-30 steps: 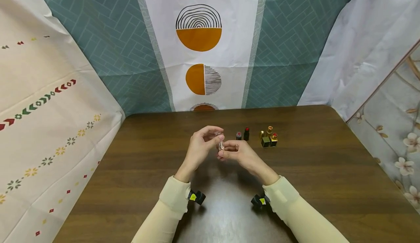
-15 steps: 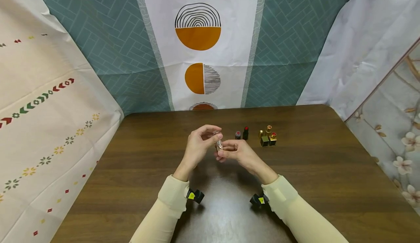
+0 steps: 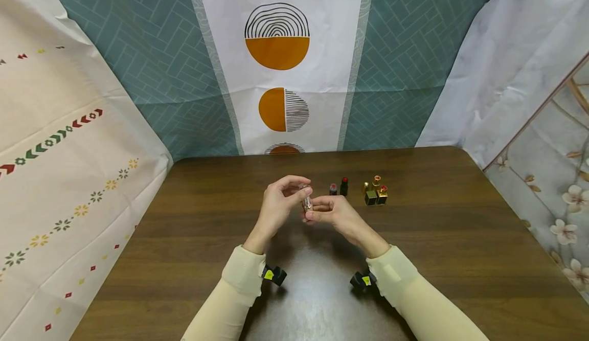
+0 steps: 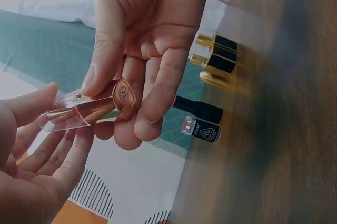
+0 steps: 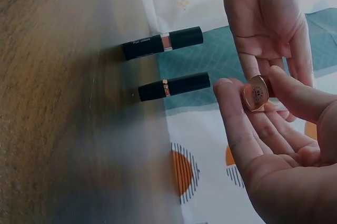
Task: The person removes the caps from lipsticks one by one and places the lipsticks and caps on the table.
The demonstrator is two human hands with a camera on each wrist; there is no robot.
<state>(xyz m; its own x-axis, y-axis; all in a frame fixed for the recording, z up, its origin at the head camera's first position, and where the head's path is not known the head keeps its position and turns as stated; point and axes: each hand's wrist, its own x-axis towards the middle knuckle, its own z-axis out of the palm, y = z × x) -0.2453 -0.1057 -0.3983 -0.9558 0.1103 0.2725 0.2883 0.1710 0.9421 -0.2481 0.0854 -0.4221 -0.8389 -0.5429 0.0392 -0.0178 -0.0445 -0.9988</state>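
Observation:
A lipstick with a rose-gold base (image 4: 100,110) and a clear cap (image 4: 66,116) is held between both hands above the table. My left hand (image 3: 281,200) grips the clear cap end between thumb and fingers. My right hand (image 3: 338,214) pinches the rose-gold base between thumb and fingers, its oval end facing outward in the right wrist view. The cap surrounds part of the tube in the left wrist view. Just beyond my right hand stand a short lipstick with a pink-red top (image 3: 333,189) and an open black lipstick with a red tip (image 3: 344,186).
Farther right on the brown table (image 3: 437,228) stands a cluster of black-and-gold lipsticks (image 3: 376,192), with a red tip showing on one. The right wrist view shows two black tubes with rose-gold bands, one thicker (image 5: 164,43), one thinner (image 5: 174,86). Patterned cloths (image 3: 184,75) hang around the table.

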